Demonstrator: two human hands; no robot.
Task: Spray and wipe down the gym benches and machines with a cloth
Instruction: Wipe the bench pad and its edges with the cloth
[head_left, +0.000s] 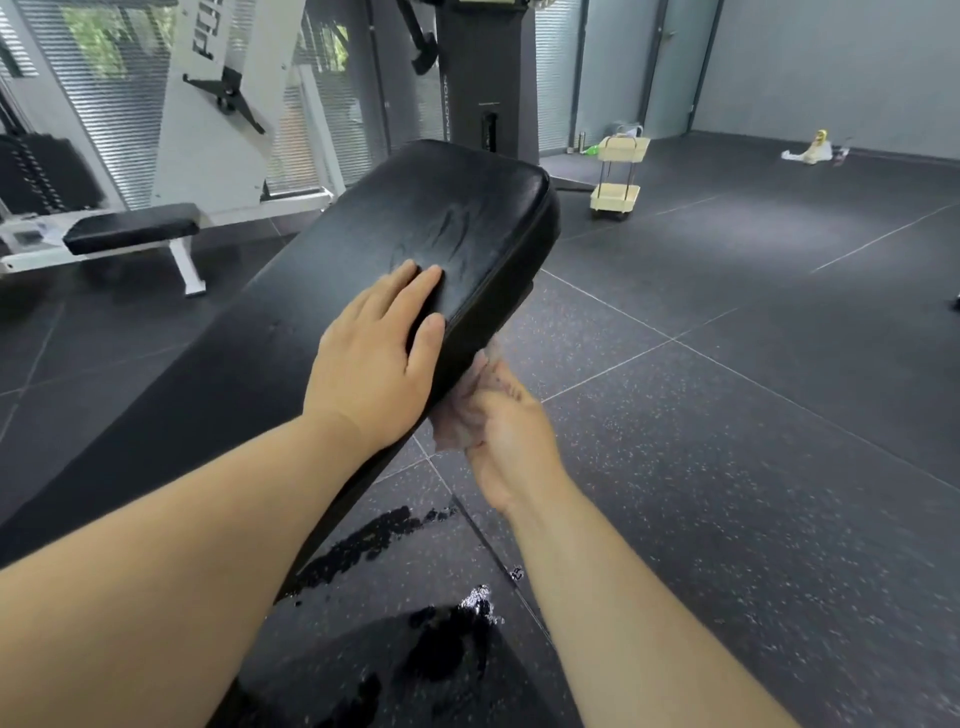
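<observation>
Wet patches (447, 644) darken the floor (727, 415) close below. On the black bench (441, 208) pad the left grip (374, 358) lies flat and wide, thumb over the edge. Just under that edge the right grip (511, 436) clutches the crumpled cloth (457, 421) against the pad's side.

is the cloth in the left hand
No, the right hand grips the cloth at the side of the bench pad; the left hand lies flat on top.

Daylight is filtering through slatted blinds (119, 88) on the left; dark speckled rubber floor tiles (753, 415) are spreading to a grey wall (841, 67); wet patches (379, 535) are glistening on them; a cream trolley (623, 148) is standing far off.
</observation>
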